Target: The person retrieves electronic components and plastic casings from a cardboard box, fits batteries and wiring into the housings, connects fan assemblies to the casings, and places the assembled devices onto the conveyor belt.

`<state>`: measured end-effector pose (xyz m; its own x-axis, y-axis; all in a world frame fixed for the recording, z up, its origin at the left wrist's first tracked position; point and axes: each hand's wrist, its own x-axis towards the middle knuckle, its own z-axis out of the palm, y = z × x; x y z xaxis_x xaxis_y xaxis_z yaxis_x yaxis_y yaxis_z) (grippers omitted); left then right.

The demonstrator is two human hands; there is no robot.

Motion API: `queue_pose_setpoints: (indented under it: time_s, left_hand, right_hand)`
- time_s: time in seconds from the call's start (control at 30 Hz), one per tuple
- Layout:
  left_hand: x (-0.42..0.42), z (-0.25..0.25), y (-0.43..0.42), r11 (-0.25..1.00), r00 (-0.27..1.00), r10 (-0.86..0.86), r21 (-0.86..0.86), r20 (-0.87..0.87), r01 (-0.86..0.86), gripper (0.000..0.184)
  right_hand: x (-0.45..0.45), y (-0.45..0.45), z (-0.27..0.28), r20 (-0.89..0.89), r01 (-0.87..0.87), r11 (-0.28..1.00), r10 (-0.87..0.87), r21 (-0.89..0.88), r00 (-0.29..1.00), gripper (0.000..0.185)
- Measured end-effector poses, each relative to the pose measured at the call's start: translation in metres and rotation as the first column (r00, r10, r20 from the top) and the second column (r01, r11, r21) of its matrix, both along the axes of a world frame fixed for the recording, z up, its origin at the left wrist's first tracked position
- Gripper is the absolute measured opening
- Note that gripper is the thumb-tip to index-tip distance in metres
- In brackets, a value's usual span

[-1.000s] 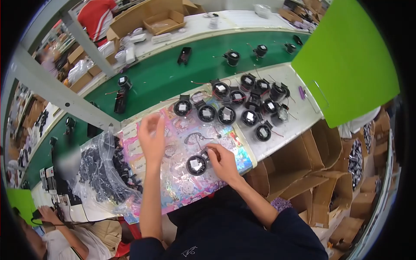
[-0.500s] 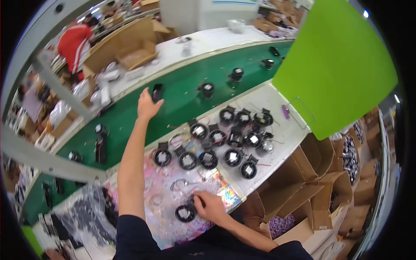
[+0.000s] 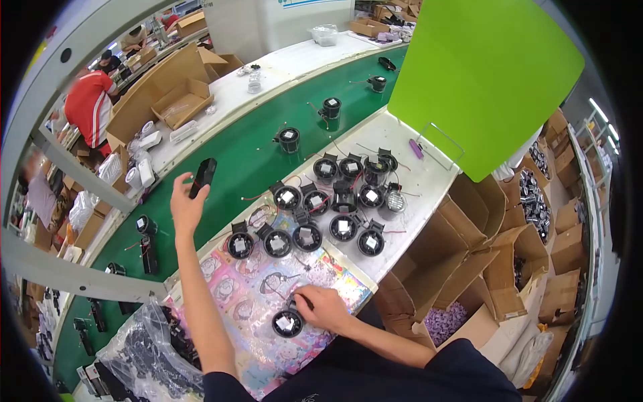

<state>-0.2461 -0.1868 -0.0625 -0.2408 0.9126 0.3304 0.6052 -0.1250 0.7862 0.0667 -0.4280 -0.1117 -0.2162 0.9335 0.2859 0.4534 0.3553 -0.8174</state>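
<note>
My left hand (image 3: 186, 206) is over the green conveyor belt, thumb and fingers around the lower end of an oblong black plastic part (image 3: 203, 175), which is tilted. My right hand (image 3: 323, 308) is closed at the tab side of a round black housing (image 3: 287, 324) with a white square in its middle. That housing lies on a colourful printed sheet (image 3: 251, 338) near my body. The fingertips hide the exact grip. Several similar round black housings (image 3: 276, 243) with thin wires stand grouped just beyond, on the sheet and the white tabletop (image 3: 395, 258).
More black units (image 3: 289, 139) sit on the green belt (image 3: 251, 171). A bright green panel (image 3: 482, 80) rises at the right, beside a purple-handled tool (image 3: 416, 149). Open cardboard boxes (image 3: 429, 231) stand at lower right. Clear plastic bags (image 3: 144, 348) lie at lower left; a grey metal frame (image 3: 87, 278) crosses there.
My left hand has drawn back toward me with the oblong black part, which now tilts between its fingers. My right hand stays at the round housing. The view has shifted right.
</note>
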Motion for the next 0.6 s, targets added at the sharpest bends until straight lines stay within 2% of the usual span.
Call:
queue_pose_setpoints:
  time_s: [0.07,0.2,0.23,0.27,0.33,0.37,0.47,0.53,0.6]
  left_hand:
    - [0.009,0.007,-0.058,0.984,0.996,0.069,0.163,0.056,-0.078,0.056]
    - [0.055,0.012,-0.185,0.975,0.967,0.193,0.077,0.166,-0.208,0.06]
    - [0.063,-0.002,-0.209,0.963,0.973,0.214,0.144,0.09,-0.226,0.062]
    - [0.071,-0.016,-0.233,0.948,0.97,0.241,0.211,0.015,-0.239,0.063]
    - [0.088,-0.02,-0.28,0.964,0.957,0.265,0.041,-0.117,-0.262,0.066]
    - [0.093,-0.022,-0.297,0.961,0.948,0.274,0.02,-0.159,-0.275,0.067]
    - [0.109,-0.03,-0.327,0.949,0.921,0.301,-0.017,-0.246,-0.315,0.071]
    - [0.117,-0.039,-0.337,0.939,0.905,0.329,-0.008,-0.27,-0.343,0.072]
    - [0.125,-0.037,-0.346,0.961,0.892,0.269,0.038,-0.362,-0.274,0.079]
  right_hand:
    - [0.0,0.0,0.005,-0.046,0.012,1.0,-0.011,0.01,0.999,0.014]
    - [0.003,-0.003,0.005,-0.091,0.068,0.994,-0.06,0.088,0.994,0.018]
    - [0.007,-0.003,-0.009,-0.072,0.041,0.982,-0.028,0.186,0.997,0.031]
    - [0.01,-0.008,-0.004,-0.036,0.019,0.965,-0.009,0.261,0.999,0.035]
    - [0.015,-0.013,0.011,0.042,-0.039,0.91,0.024,0.412,0.999,0.043]
    - [0.013,-0.018,0.012,0.096,-0.083,0.906,0.047,0.416,0.994,0.061]
    - [-0.007,-0.031,0.033,0.261,-0.187,0.932,0.105,0.312,0.96,0.068]
    - [-0.013,-0.032,0.035,0.325,-0.199,0.938,0.102,0.282,0.94,0.066]
    - [-0.013,-0.027,0.041,0.354,-0.227,0.946,0.136,0.23,0.925,0.06]
